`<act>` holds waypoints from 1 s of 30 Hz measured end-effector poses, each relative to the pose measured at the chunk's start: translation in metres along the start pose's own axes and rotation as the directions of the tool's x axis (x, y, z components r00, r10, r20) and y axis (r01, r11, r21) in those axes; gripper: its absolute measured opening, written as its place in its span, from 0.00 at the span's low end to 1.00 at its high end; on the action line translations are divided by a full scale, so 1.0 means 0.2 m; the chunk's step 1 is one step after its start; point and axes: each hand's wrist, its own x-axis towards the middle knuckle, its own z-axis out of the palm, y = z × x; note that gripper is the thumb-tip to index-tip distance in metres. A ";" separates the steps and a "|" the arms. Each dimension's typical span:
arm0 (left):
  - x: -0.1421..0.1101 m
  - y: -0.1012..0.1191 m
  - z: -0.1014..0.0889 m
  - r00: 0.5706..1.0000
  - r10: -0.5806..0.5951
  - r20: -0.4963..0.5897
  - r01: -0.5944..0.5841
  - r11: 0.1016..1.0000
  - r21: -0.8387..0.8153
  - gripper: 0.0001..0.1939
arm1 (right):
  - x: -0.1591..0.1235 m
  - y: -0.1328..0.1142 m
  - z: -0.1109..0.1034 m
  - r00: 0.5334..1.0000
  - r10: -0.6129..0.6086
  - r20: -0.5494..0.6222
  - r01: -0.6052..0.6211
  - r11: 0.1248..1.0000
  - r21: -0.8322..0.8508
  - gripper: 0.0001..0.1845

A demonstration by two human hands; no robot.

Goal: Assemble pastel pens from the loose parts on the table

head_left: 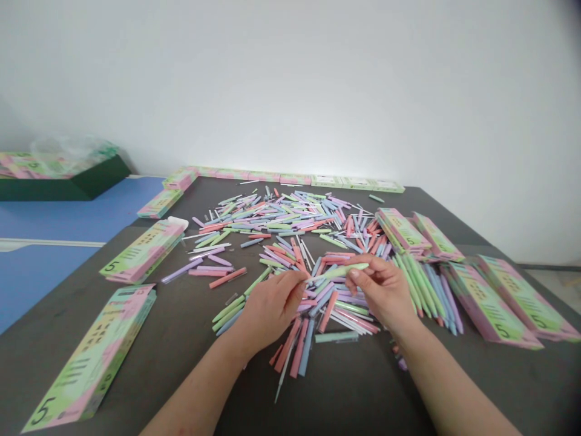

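My right hand [381, 287] pinches a light green pen barrel [342, 270] between thumb and fingers, above the pile of pen parts. My left hand [275, 306] is closed on a thin white pen refill [315, 279], which runs to the left end of the green barrel. Whether the refill sits inside the barrel I cannot tell. Below both hands lie loose pink, blue and purple barrels, white refills and a blue-green pen piece [336, 336]. To the right of my right hand, green pens [420, 284] lie side by side with blue and purple ones.
A wide heap of pastel pen parts [281, 212] covers the middle of the dark table [181, 339]. Printed pen boxes lie along the left [95, 357], the right [490, 303] and the back edge [295, 179]. A dark green tray [100, 175] stands on a blue surface at far left.
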 end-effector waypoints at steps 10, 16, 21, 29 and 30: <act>0.00 -0.01 0.00 0.998 -0.065 0.009 0.066 0.992 -0.110 0.12 | 0.03 -0.05 -0.01 0.986 -0.008 -0.166 0.048 0.969 0.243 0.07; 0.00 -0.01 -0.01 0.997 -0.079 0.013 0.080 0.989 -0.123 0.12 | 0.03 -0.06 0.00 0.983 0.053 -0.177 0.004 0.951 0.309 0.07; 0.00 -0.01 -0.01 0.997 -0.081 0.016 0.082 0.989 -0.120 0.12 | 0.04 -0.08 0.01 0.974 0.185 -0.127 -0.120 0.907 0.404 0.08; 0.00 0.00 -0.02 0.996 -0.081 0.024 0.083 0.990 -0.111 0.12 | -0.02 -0.08 0.09 0.979 0.205 0.000 -0.196 0.939 0.284 0.11; 0.00 0.00 -0.02 0.996 -0.082 0.027 0.084 0.990 -0.109 0.12 | -0.03 -0.08 0.10 0.983 0.185 0.000 -0.179 0.952 0.249 0.12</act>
